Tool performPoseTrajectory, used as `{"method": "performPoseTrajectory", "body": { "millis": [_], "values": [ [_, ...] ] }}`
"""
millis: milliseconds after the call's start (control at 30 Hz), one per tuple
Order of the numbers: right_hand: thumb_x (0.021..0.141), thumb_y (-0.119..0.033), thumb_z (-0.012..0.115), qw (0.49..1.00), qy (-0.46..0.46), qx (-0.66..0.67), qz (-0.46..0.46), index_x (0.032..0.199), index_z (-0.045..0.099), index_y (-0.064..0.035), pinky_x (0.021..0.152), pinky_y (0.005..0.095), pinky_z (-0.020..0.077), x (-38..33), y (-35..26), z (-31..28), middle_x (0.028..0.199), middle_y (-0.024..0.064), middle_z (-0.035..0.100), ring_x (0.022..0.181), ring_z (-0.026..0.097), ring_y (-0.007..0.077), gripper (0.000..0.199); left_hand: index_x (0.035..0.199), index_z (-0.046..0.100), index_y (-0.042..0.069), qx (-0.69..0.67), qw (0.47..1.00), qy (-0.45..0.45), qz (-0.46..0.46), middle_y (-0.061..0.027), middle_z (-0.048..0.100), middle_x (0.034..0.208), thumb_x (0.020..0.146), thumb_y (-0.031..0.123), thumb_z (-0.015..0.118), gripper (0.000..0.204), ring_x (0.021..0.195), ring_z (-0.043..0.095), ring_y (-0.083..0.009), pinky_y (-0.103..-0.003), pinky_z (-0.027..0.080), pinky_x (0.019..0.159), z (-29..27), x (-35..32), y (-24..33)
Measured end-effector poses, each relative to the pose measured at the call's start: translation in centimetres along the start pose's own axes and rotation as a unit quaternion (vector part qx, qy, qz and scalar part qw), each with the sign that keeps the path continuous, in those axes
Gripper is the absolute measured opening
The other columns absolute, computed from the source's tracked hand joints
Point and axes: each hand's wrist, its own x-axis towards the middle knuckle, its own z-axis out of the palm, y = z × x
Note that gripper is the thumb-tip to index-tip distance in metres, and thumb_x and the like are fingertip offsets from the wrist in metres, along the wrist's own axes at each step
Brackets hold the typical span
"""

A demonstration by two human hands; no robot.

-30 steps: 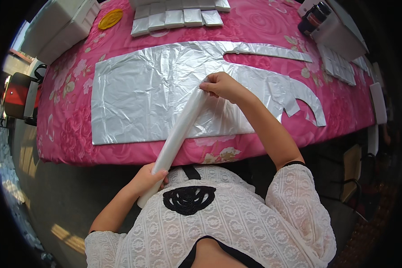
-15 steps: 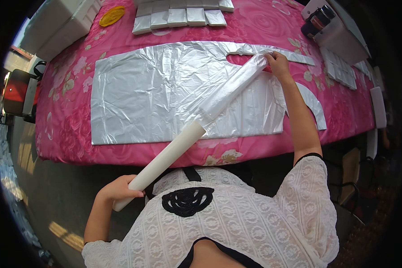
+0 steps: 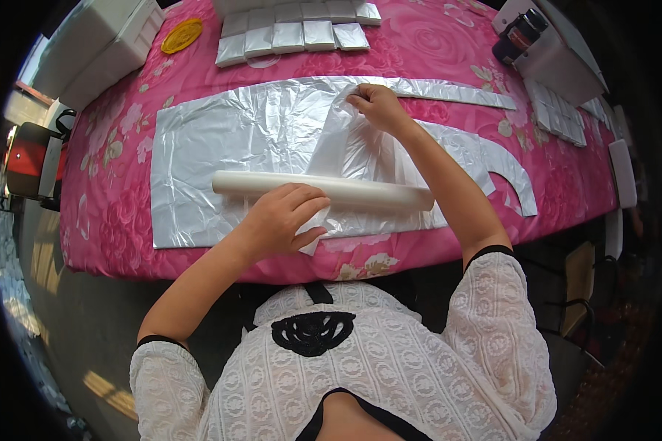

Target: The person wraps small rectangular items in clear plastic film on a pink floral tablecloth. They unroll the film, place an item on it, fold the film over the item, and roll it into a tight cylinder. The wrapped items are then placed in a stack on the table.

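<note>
The roll (image 3: 375,194) is white and lies across the sheet (image 3: 213,147), along its near part, with one end to the left and the other end to the right, near the right forearm. The left hand (image 3: 276,220) is at the near side of the roll, its thumb and fingers apart; a little film shows between them, but I cannot tell if they grip it. The right hand (image 3: 381,110) is farther, with thumb and finger clamped on the film (image 3: 335,132), which is thin and rises from the sheet behind the roll.

The sheet is silver, wrinkled, and spread flat on the surface (image 3: 434,55); at its right end there are a straight strip and a curved strip. A pink flowered cloth (image 3: 118,220) covers the surface. At the far side stand rows of silver packets (image 3: 294,37); to their left is a yellow disc (image 3: 182,35). Far right, a dark flask (image 3: 520,37) is beside a white box (image 3: 559,66).
</note>
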Motion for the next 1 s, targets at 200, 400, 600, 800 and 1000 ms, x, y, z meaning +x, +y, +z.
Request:
{"method": "performPoseTrajectory", "body": {
  "millis": [200, 400, 600, 800, 1000],
  "values": [
    [0.083, -0.019, 0.058, 0.998, -0.038, -0.037, 0.045, 0.088, 0.063, 0.0017, 0.066, 0.0307, 0.0443, 0.4, -0.9, -0.1, 0.075, 0.0121, 0.062, 0.067, 0.056, 0.0179, 0.022, 0.126, 0.037, -0.008, 0.047, 0.988, -0.149, -0.013, -0.0234, 0.030, 0.137, 0.078, 0.054, 0.046, 0.079, 0.129, 0.027, -0.0349, -0.045, 0.020, 0.106, 3.7, -2.6, -0.4],
    [0.083, -0.019, 0.055, 0.991, 0.097, -0.087, -0.039, 0.104, 0.060, -0.0033, 0.081, 0.0352, 0.0449, -2.7, -2.3, 0.7, 0.100, 0.0151, 0.060, 0.091, 0.058, 0.0277, 0.026, 0.130, 0.031, -0.009, 0.075, 0.981, -0.171, -0.043, -0.0234, 0.028, 0.138, 0.076, 0.057, 0.048, 0.087, 0.131, 0.024, -0.0342, -0.045, 0.018, 0.107, 4.4, -3.2, 1.4],
    [0.074, -0.011, 0.064, 0.951, 0.013, -0.255, -0.176, 0.118, 0.054, -0.0103, 0.087, 0.0383, 0.0410, -13.5, -4.8, 2.8, 0.109, 0.0111, 0.055, 0.099, 0.052, 0.0283, 0.045, 0.131, 0.029, -0.009, 0.077, 0.980, -0.156, -0.094, -0.0232, 0.025, 0.140, 0.073, 0.060, 0.050, 0.092, 0.132, 0.022, -0.0332, -0.044, 0.016, 0.107, 5.8, -3.1, 3.4],
    [0.071, -0.009, 0.064, 0.918, 0.136, -0.359, -0.102, 0.122, 0.051, -0.0137, 0.083, 0.0386, 0.0415, -15.1, 0.7, -3.3, 0.105, 0.0092, 0.056, 0.093, 0.052, 0.0279, 0.053, 0.132, 0.026, -0.009, 0.064, 0.982, -0.151, -0.090, -0.0247, 0.022, 0.141, 0.073, 0.059, 0.053, 0.093, 0.132, 0.020, -0.0352, -0.045, 0.016, 0.107, 6.2, -3.3, 3.9],
    [0.075, -0.010, 0.061, 0.925, 0.182, -0.335, 0.007, 0.121, 0.051, -0.0103, 0.082, 0.0368, 0.0428, -15.6, 2.5, -8.5, 0.104, 0.0099, 0.058, 0.093, 0.053, 0.0287, 0.047, 0.132, 0.027, -0.007, -0.038, 0.981, -0.190, -0.029, -0.0236, 0.021, 0.141, 0.075, 0.058, 0.052, 0.091, 0.133, 0.018, -0.0358, -0.045, 0.015, 0.108, 3.7, -2.1, 1.4]
  ]
}}
